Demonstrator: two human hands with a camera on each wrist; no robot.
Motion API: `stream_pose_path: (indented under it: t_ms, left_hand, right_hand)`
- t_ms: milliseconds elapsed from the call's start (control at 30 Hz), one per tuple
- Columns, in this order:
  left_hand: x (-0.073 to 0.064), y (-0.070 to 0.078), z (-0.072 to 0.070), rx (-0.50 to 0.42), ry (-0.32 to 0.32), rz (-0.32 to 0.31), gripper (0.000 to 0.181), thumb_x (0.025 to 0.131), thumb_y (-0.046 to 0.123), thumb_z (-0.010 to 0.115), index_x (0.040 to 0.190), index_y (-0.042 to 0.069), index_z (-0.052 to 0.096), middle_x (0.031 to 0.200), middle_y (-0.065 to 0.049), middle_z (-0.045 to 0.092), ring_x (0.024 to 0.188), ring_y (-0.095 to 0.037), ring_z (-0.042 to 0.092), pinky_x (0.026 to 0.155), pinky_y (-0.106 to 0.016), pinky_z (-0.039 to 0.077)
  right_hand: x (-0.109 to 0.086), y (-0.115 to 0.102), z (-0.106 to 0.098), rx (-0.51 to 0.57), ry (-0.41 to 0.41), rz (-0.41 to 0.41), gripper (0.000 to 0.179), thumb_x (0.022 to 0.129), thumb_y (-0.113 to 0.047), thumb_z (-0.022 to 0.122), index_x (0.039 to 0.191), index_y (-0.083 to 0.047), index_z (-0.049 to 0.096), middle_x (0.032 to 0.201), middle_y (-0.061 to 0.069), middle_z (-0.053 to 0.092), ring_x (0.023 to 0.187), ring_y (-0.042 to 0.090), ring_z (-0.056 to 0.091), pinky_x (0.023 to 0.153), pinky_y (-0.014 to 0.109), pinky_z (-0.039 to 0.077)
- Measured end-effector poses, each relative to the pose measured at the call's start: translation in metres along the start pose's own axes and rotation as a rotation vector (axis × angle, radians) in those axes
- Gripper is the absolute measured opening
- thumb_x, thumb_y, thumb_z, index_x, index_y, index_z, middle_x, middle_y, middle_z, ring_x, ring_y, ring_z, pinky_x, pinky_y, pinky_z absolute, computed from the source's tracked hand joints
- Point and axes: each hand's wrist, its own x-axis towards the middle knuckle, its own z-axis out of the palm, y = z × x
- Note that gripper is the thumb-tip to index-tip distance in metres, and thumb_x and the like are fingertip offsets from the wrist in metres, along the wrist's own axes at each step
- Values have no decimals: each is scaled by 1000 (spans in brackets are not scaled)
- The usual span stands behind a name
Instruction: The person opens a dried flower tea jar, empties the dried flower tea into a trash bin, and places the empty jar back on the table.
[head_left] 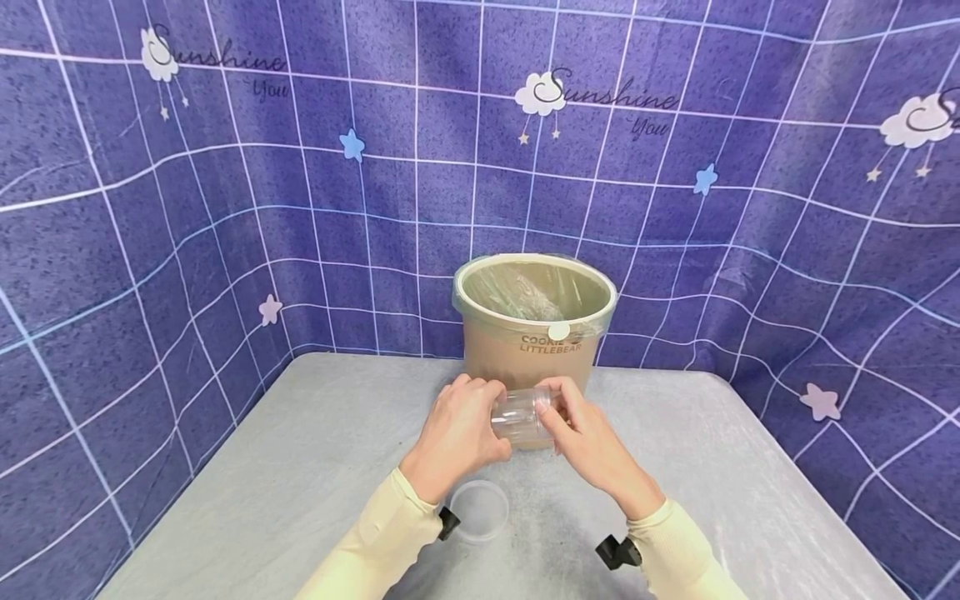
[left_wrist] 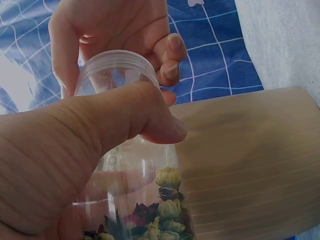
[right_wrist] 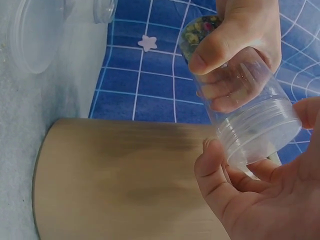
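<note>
**Clear jar held crosswise between both hands, in front of the bin**

A clear plastic jar (head_left: 521, 417) is held by both hands above the grey tabletop (head_left: 322, 450). The left hand (head_left: 457, 429) curls round its body, thumb on the near side. The right hand (head_left: 581, 425) grips the opposite end, with the thumb on the wall and the other fingers bent around it.

The relation that seems to count most is the jar's long axis, which runs roughly from the left hand to the right in the head view. Its ridged end (right_wrist: 255, 130) points to the right hand; the dried flowers (left_wrist: 170, 207), yellow buds among darker ones, lie at the left hand's end. So the left hand is nearer the contents and the right nearer the ridged end. Whether a clear cap sits on that end, I cannot tell.

Straight beyond the jar stands a beige bin (head_left: 491, 350), its open top lined with a clear bag (head_left: 517, 287) and set farther back and higher than the hands. A round translucent lid (head_left: 480, 511) lies on the tabletop, on the near side of the jar, beside the left wrist.
</note>
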Motion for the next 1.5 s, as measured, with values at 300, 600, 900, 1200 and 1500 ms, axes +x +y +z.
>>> stream_pose_path:
  t_ms: [300,600,900,1200,1500]
  left_hand:
    - [0,-1,1,2,6,2,46,51,23,89,90,15,67,77,7,61,76,-17,52,71,-35,45]
    - [0,-1,0,3,17,8,46,51,23,89,91,14,67,77,6,62,76,-18,52,71,-35,45]
    - [0,-1,0,0,1,-6,47,52,24,90,92,14,68,78,6,62,77,-18,53,72,-36,46]
    - [0,-1,0,1,-1,-4,46,52,24,90,91,14,67,76,7,60,77,-18,52,72,-35,45]
    - [1,-1,0,4,-1,-4,46,51,24,90,90,15,66,76,7,60,76,-18,51,72,-35,45]
  right_hand:
    - [0,-1,-2,14,-18,-17,26,106,-27,57,131,-20,53,92,5,66,63,18,62,54,31,53]
    - [0,0,-3,-8,-27,-57,32,104,-25,60,135,-19,51,100,8,66,71,13,65,58,31,55]
    - [0,1,-4,-13,-25,-130,36,103,-20,61,137,-12,50,110,8,66,81,20,68,63,29,56]
    - [0,2,-4,-57,-17,-149,40,101,-19,63,138,-10,49,112,7,65,84,13,66,67,27,54]
    - [0,2,-4,-58,-18,-151,46,97,-13,67,139,-9,49,115,5,64,83,15,66,63,28,55]
